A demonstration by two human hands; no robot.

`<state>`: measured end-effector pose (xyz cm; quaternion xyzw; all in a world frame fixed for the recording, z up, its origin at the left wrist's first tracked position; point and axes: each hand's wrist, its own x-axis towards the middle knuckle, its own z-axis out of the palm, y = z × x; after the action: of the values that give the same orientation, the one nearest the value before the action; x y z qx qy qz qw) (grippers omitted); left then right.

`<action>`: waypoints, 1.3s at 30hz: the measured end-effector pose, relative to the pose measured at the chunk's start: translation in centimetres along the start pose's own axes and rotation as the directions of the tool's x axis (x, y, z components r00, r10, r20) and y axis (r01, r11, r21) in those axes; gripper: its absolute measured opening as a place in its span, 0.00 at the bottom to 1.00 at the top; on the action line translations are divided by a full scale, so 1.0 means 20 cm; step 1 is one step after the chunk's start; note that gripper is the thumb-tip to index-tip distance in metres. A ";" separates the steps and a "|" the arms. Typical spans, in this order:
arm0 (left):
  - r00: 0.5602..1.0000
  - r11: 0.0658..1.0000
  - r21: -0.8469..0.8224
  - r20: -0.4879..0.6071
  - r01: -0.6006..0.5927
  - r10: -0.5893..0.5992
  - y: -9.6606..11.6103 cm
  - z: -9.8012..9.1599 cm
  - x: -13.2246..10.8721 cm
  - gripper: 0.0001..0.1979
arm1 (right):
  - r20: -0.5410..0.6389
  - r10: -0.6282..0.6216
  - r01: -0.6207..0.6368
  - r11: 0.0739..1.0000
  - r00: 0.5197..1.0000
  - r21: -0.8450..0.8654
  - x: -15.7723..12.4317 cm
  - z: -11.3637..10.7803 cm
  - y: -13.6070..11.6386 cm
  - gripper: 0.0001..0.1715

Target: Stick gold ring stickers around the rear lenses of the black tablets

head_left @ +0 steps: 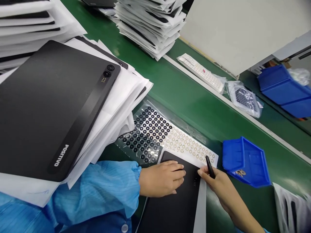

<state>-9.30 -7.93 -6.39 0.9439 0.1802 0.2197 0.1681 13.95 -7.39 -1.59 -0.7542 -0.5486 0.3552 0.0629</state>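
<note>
- The left hand (161, 178) lies palm down on the dark tablet back (175, 207) at the lower middle of the view, fingers stretched out flat and close together, gripping nothing.
- The right hand (220, 187) pinches a slim black pen-shaped tool (210, 167) between thumb and fingertips. The tool tilts upward, its lower end by the tablet's upper right corner.
- That tablet back is matte and flat with rounded corners, and lies on a pale sheet on the green belt (194, 97).
- Just beyond the hands lies a glossy clear sticker sheet (150, 132). Small black rings sit in neat rows on its left part, and pale, see-through circles on its right part.
- A loose pale blue sleeve (104, 191) of thin striped fabric, gathered at the cuff, covers the left wrist.
- To the left a tilted pile of soft white foam sleeves (121, 94) bears a large grey tablet (48, 110), finely textured, with two round lenses at one corner and the word POSITIVO on a smoother band.
- A small blue plastic bin (245, 161) with slanted walls stands just right of the right hand.
- Farther off stands a tall stack of wrapped tablets (150, 26), and a crinkled clear bag (245, 98) of dark parts lies near the belt's edge.
</note>
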 end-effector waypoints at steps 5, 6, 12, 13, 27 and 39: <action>1.000 1.000 -0.017 -0.002 -0.002 0.002 0.00 0.01 0.00 0.18 | 0.081 -0.008 0.013 0.998 0.997 -0.055 0.06 -0.03 -0.01 0.17; 1.000 1.000 -0.010 0.008 -0.001 0.001 0.01 0.00 0.00 0.18 | 0.113 -0.011 0.018 0.998 0.994 -0.058 0.07 -0.04 -0.02 0.16; 0.999 0.999 0.041 0.041 0.000 -0.002 0.03 -0.01 0.02 0.18 | 0.178 -0.131 0.133 0.991 0.975 0.000 0.09 -0.08 -0.01 0.13; 0.999 0.999 0.050 0.036 -0.004 0.002 0.04 -0.01 0.02 0.18 | 0.162 -0.167 0.166 0.986 0.972 0.022 0.08 -0.08 0.01 0.12; 0.840 0.854 -0.053 0.221 0.517 -0.495 0.13 0.00 0.44 0.05 | -0.292 -0.705 0.536 0.692 0.647 -0.482 -0.17 0.25 0.49 0.32; 0.752 0.818 0.077 0.351 0.570 -0.557 0.11 0.03 0.64 0.05 | -0.386 -0.805 0.401 0.569 0.450 -0.718 -0.19 0.31 0.42 0.29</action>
<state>2.26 -4.82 -1.50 0.8663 0.4184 -0.0138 0.2726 16.33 -15.85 -8.44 -0.5503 -0.7990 -0.1650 0.1778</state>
